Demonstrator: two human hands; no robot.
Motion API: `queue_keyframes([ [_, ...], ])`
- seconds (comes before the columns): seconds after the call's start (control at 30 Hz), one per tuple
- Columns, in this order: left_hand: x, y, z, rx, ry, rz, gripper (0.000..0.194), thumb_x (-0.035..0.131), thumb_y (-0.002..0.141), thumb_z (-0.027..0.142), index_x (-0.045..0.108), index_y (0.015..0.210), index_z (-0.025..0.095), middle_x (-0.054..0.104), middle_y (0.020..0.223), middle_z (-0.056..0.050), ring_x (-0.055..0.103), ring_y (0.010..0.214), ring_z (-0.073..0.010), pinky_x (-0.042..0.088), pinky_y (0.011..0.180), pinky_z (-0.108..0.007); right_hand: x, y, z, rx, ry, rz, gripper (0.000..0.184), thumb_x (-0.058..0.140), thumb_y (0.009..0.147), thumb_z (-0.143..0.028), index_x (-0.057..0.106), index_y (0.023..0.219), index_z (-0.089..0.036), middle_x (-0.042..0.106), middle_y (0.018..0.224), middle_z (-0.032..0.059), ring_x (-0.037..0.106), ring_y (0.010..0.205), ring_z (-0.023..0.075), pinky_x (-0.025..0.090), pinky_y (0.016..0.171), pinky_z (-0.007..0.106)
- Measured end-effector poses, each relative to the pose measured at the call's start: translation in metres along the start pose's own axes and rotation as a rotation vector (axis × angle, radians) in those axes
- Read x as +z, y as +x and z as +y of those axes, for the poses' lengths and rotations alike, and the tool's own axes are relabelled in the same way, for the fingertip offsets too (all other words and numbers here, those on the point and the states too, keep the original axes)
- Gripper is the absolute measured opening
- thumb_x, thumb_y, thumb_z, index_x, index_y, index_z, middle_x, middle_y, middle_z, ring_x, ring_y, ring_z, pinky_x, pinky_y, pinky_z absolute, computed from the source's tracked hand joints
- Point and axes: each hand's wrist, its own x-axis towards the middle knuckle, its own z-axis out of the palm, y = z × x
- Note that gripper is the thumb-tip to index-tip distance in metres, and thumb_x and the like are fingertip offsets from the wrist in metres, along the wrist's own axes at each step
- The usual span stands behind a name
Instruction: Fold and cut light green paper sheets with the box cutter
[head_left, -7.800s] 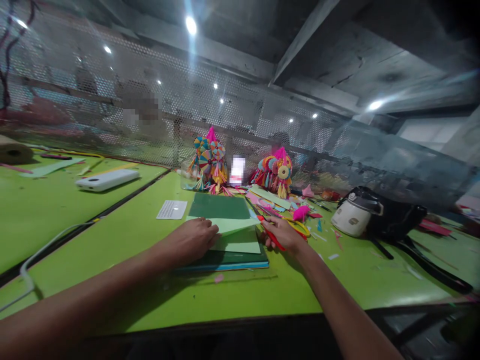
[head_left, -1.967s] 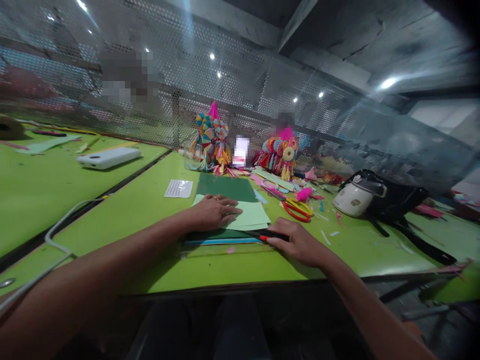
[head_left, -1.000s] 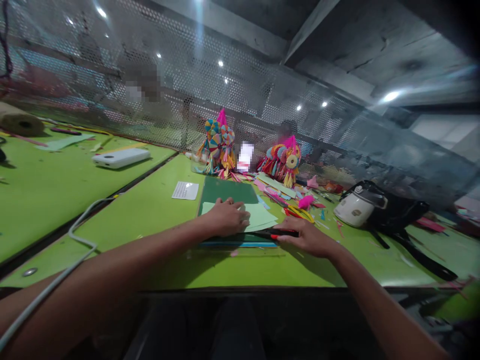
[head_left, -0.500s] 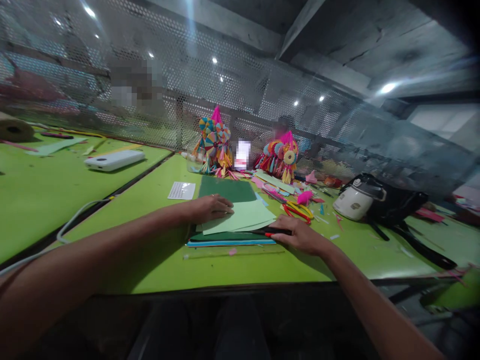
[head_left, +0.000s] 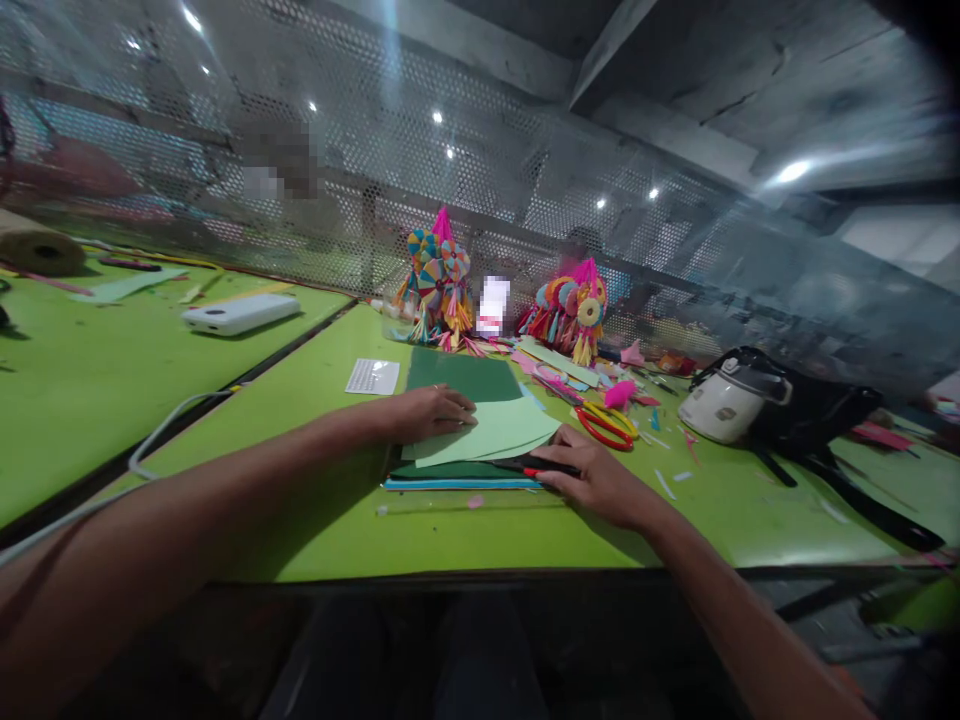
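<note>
My left hand (head_left: pixel 435 412) lies flat with its fingers extended, pressing on sheets of light green paper (head_left: pixel 504 430). Beneath them is a dark green cutting board or sheet (head_left: pixel 463 374), with blue and white layers (head_left: pixel 465 485) showing at its near edge. The fingers of my right hand (head_left: pixel 594 476) are wrapped round a slim black-and-red cutter (head_left: pixel 553 464). Its dark front end points left along the near edge of the light green paper; whether it touches the paper I cannot tell.
Red- and yellow-handled scissors (head_left: pixel 606 428) lie right of the paper among scraps. Colourful tasselled ornaments (head_left: pixel 439 275) and a lit phone (head_left: pixel 492 305) stand behind. A white power bank (head_left: pixel 240 314) lies left. At right are a white container (head_left: pixel 724 405) and a black bag (head_left: pixel 799 400).
The whole view has shifted slightly, so things appear a little farther right. My right hand and the cutter have moved slightly left along the paper's near edge; my left hand stays on the paper.
</note>
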Motion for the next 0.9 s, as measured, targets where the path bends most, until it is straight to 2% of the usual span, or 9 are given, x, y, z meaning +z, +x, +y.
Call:
queue_keyframes([
  [0.37, -0.001, 0.001, 0.004, -0.026, 0.005, -0.016, 0.024, 0.053, 0.093, 0.022, 0.069, 0.111, 0.02, 0.066, 0.118, -0.011, 0.062, 0.102, -0.0222, 0.044, 0.095, -0.038, 0.012, 0.016, -0.017, -0.065, -0.031, -0.001, 0.03, 0.056, 0.091, -0.03, 0.066, 0.115, -0.015, 0.056, 0.097, 0.0096, 0.053, 0.092, 0.0204, 0.044, 0.085, 0.035],
  [0.5, -0.001, 0.001, 0.004, 0.004, -0.014, -0.005, 0.023, 0.055, 0.091, 0.021, 0.07, 0.109, 0.019, 0.067, 0.116, -0.011, 0.062, 0.1, -0.0212, 0.047, 0.09, -0.033, 0.017, 0.023, -0.025, -0.079, -0.017, -0.006, 0.029, 0.055, 0.091, -0.03, 0.067, 0.115, -0.016, 0.056, 0.096, 0.0094, 0.053, 0.091, 0.0209, 0.044, 0.084, 0.036],
  [0.9, 0.003, 0.001, 0.004, 0.007, -0.035, 0.013, 0.022, 0.057, 0.089, 0.017, 0.071, 0.106, 0.016, 0.068, 0.113, -0.014, 0.063, 0.1, -0.0221, 0.045, 0.089, -0.029, 0.03, 0.039, -0.044, -0.113, -0.003, -0.03, 0.029, 0.054, 0.092, -0.03, 0.067, 0.113, -0.017, 0.054, 0.092, 0.0088, 0.05, 0.088, 0.0209, 0.043, 0.081, 0.037],
])
